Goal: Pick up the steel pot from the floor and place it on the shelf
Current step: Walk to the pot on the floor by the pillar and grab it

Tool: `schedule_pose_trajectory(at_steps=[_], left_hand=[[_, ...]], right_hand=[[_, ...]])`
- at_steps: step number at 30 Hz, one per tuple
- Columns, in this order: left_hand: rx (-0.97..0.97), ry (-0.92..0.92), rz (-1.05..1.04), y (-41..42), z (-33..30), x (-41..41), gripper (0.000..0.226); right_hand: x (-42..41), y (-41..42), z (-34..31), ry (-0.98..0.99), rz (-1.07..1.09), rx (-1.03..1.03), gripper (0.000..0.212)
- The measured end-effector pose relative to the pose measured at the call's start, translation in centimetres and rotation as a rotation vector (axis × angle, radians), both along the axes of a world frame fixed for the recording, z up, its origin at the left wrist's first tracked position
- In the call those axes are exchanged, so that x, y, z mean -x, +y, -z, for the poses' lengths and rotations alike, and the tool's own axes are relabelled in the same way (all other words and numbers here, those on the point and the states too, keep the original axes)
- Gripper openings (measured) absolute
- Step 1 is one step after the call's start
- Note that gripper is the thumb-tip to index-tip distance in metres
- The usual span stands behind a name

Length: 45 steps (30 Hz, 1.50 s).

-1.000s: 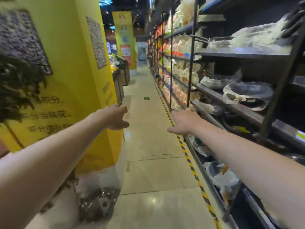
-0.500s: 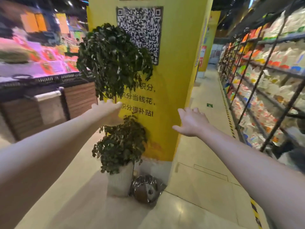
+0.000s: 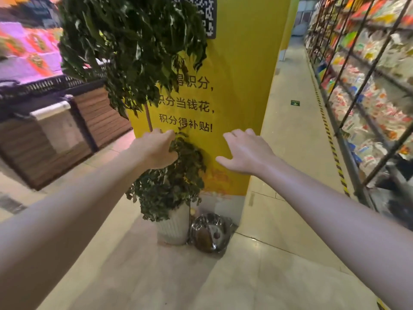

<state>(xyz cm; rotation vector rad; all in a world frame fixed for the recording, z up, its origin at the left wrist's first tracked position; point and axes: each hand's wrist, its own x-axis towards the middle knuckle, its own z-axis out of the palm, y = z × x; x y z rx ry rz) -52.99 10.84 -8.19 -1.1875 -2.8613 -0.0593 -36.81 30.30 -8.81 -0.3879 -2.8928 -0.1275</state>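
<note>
Plastic-wrapped round steel pot (image 3: 210, 233) on floor, touching ribbed white planter (image 3: 173, 227). Left hand (image 3: 156, 148), right hand (image 3: 245, 153) spread, empty. Wrap likely slippery; grip rim both sides.

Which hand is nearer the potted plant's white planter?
Left. The left hand overlaps the foliage above the white planter; the right hand is off to its right, before the yellow pillar.

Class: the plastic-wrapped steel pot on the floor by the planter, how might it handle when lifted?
The steel pot looks rigid, but its crinkled glossy wrap may slide under fingers. It sits touching the ribbed planter, so lifting carelessly could nudge that.
</note>
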Motion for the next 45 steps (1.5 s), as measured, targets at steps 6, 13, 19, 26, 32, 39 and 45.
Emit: schedule_pose_trajectory(at_steps=[6, 13, 19, 26, 32, 39, 45], left_hand=[[0.012, -0.024, 0.064, 7.8, 10.5, 3.6, 0.058], [0.023, -0.123, 0.054, 13.9, 33.6, 8.3, 0.054], [0.057, -0.148, 0.085, 17.4, 58.8, 13.3, 0.055], [0.188, -0.258, 0.045, 17.3, 86.1, 18.4, 0.053], [0.22, -0.372, 0.05, 16.6, 100.8, 19.5, 0.061], [0.367, -0.429, 0.122, 13.6, 105.6, 18.3, 0.06], [0.334, -0.397, 0.108, 12.2, 104.6, 17.2, 0.056]], right_hand=[[3.4, 6.4, 12.4, -0.078, 0.019, 0.053, 0.057], [8.3, 12.8, 33.6, -0.219, 0.057, 0.063, 0.054], [12.1, 17.4, 58.5, -0.308, 0.095, 0.079, 0.061], [15.8, 19.2, 87.1, -0.361, 0.152, 0.155, 0.07], [16.5, 18.3, 100.6, -0.48, 0.182, 0.254, 0.069], [15.7, 16.5, 103.7, -0.657, 0.185, 0.265, 0.068], [14.6, 16.3, 103.9, -0.583, 0.083, 0.13, 0.064]])
